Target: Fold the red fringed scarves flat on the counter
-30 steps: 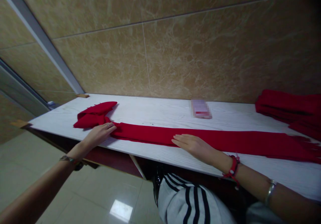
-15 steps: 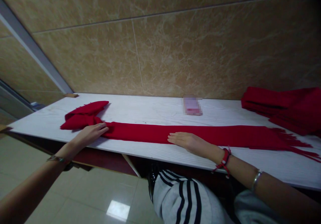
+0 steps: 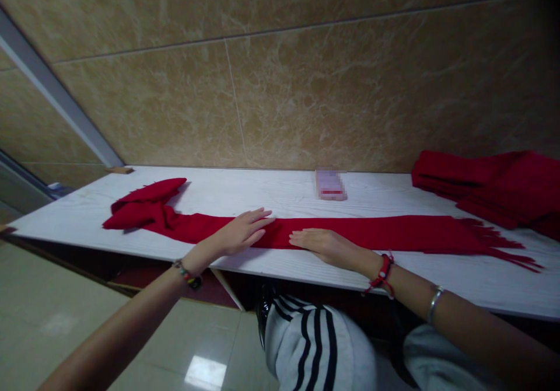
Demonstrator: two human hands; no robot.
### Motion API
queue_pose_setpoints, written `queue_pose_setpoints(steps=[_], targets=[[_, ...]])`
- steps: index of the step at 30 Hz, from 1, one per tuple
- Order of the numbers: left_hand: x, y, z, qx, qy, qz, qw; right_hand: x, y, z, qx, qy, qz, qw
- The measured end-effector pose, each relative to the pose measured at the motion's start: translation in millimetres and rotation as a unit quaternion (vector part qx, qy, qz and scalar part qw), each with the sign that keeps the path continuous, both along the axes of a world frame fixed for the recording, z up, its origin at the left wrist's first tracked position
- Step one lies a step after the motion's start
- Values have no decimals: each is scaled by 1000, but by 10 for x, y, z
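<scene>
Your left hand [image 3: 242,232] and right hand [image 3: 321,244] lie flat, fingers spread, on the red scarf [image 3: 350,233]; the pink packet's [image 3: 331,184] label is blurred, unreadable.

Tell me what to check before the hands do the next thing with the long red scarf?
1. Both hands on the scarf: ok. The left hand and right hand lie flat on the red scarf, near its middle.
2. Scarf lying straight: not ok. The left end is bunched and folded over.
3. Fringe end on the table: ok. The fringe rests on the white table.
4. Scarf away from the pile: ok. The red pile sits behind the fringe, apart.
5. Small box out of the way: ok. The small box is by the wall.
6. Fingers gripping cloth: not ok, they are spread flat.
</scene>
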State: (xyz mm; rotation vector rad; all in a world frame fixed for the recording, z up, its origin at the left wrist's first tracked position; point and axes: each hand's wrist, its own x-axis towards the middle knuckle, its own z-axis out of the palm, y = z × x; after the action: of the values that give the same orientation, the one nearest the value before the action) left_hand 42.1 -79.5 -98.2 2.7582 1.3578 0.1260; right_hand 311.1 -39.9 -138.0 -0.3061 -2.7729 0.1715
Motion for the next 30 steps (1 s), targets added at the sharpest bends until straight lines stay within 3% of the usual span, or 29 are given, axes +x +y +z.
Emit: queue_pose_setpoints(steps=[3,6,10,14,18,23,27,30], targets=[[192,143,-227,-22,26,12,999,83,-19,-15,40,2,-55,998],[156,173,-321,-24,38,8,999,234,-26,-24,72,-22,-71,995],[153,194,-227,-28,58,-10,998,403,-48,6,96,-51,-60,992],[462,249,-111,-11,37,-52,998,437,-90,64,120,-68,-67,988],[708,228,-197,-22,26,-50,998,462,-96,94,149,-74,-79,983],[631,208,-333,-21,36,-47,998,689,-31,97,172,-100,-111,974],[662,216,-287,-45,41,-39,997,917,-30,126,162,-122,-124,971],[770,167,-196,-81,29,-98,992,1039,-53,139,153,-128,-132,971]])
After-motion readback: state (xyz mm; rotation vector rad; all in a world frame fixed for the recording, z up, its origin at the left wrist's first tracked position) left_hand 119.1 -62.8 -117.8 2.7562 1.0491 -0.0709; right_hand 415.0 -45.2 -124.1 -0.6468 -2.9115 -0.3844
